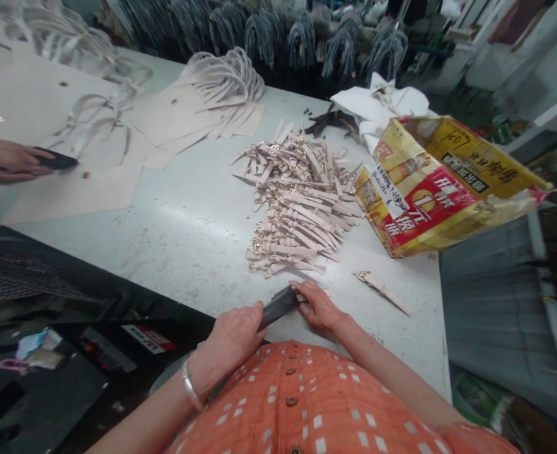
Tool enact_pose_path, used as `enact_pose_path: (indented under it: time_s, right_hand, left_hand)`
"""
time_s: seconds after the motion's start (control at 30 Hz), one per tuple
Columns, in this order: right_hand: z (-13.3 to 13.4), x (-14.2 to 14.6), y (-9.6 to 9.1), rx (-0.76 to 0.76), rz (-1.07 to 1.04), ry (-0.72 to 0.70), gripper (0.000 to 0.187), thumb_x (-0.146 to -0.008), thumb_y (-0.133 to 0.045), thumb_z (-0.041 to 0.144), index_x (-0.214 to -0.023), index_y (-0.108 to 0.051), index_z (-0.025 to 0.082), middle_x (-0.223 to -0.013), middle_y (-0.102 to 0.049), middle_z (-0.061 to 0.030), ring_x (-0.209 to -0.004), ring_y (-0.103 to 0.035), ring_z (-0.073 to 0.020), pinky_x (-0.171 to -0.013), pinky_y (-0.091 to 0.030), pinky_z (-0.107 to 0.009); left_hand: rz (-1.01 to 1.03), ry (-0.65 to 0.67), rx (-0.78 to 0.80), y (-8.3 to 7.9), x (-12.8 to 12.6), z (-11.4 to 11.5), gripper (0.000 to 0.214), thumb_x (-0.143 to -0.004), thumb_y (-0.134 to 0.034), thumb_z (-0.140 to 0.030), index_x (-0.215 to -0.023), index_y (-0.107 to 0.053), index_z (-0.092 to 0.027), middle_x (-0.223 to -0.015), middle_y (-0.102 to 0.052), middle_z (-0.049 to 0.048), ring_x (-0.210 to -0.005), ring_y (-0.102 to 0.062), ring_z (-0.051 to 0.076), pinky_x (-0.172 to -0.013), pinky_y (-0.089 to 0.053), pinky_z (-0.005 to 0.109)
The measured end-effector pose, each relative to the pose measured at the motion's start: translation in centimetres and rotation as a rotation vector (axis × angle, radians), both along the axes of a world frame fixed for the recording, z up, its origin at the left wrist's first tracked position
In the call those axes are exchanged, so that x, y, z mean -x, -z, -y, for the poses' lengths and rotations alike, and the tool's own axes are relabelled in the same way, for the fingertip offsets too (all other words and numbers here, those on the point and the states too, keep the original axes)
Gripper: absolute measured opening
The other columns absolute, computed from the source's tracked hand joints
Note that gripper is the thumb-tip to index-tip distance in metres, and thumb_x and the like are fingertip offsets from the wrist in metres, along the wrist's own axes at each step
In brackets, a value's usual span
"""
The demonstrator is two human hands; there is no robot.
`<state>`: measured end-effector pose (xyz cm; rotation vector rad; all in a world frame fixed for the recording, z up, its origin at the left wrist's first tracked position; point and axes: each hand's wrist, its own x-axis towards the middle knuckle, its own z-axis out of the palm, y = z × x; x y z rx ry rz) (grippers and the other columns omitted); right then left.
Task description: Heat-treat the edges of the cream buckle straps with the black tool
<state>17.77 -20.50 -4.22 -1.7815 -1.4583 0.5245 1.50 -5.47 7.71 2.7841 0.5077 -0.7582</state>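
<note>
My left hand (238, 331), with a silver bangle on the wrist, is wrapped round a black, bar-shaped hand tool (280, 307) near the table's front edge. At the tool's far end, my right hand (320, 306) has its fingers curled in; what they pinch is hidden. Just beyond lies a big pile of short beige buckle straps (302, 202), many with gold-coloured buckles. A single buckle strap (385, 292) rests apart, to the right of my right hand.
A yellow and red cardboard box (420, 195) stands open at the table's right edge. Bundled pale strips (226, 75) and flat sheets lie at the back left. A co-worker's hand (14, 157) holds a similar black tool at far left. Dark strap bundles hang behind.
</note>
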Motion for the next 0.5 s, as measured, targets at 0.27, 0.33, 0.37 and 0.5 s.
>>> enact_pose_path:
  time_s: [0.27,0.33,0.37,0.5]
  right_hand:
    - [2.0,-0.7,-0.8,-0.021,0.047,0.081,0.047,-0.086,-0.05,0.024,-0.132,-0.039,0.022,-0.102,-0.058,-0.0099,-0.096,-0.052,-0.0222,-0.086,-0.045,-0.04]
    - [4.2,-1.9,-0.9,-0.015,0.063,0.185,0.045,-0.086,-0.05,0.025,-0.13,-0.042,0.023,-0.1,-0.06,-0.0094,-0.094,-0.053,-0.0221,-0.083,-0.046,-0.039]
    - [5.6,-2.7,-0.8,-0.017,0.084,0.255,0.043,-0.086,-0.051,0.026,-0.128,-0.045,0.023,-0.101,-0.06,-0.0093,-0.094,-0.054,-0.0222,-0.083,-0.047,-0.039]
    - [11.1,-6.2,-0.3,-0.064,0.227,0.506,0.037,-0.083,-0.054,0.031,-0.118,-0.054,0.021,-0.105,-0.061,-0.0097,-0.099,-0.054,-0.0231,-0.088,-0.045,-0.042]
  left_hand:
    - [-0.014,-0.114,-0.047,-0.2,1.4,-1.3,0.026,-0.083,-0.042,-0.037,-0.099,-0.05,-0.018,-0.085,-0.067,0.01,-0.082,-0.065,0.026,-0.066,-0.045,0.032]
    - [-0.024,-0.149,-0.051,-0.5,2.1,-1.8,0.024,-0.082,-0.042,-0.038,-0.095,-0.051,-0.019,-0.084,-0.067,0.0095,-0.08,-0.065,0.026,-0.065,-0.045,0.032]
    - [-0.029,-0.165,-0.051,-0.7,2.5,-2.1,0.024,-0.082,-0.042,-0.038,-0.094,-0.051,-0.02,-0.083,-0.067,0.0092,-0.079,-0.065,0.026,-0.065,-0.045,0.032]
    - [-0.038,-0.239,-0.06,-0.7,3.9,-2.8,0.027,-0.082,-0.043,-0.041,-0.096,-0.052,-0.02,-0.083,-0.067,0.009,-0.081,-0.065,0.027,-0.064,-0.044,0.032]
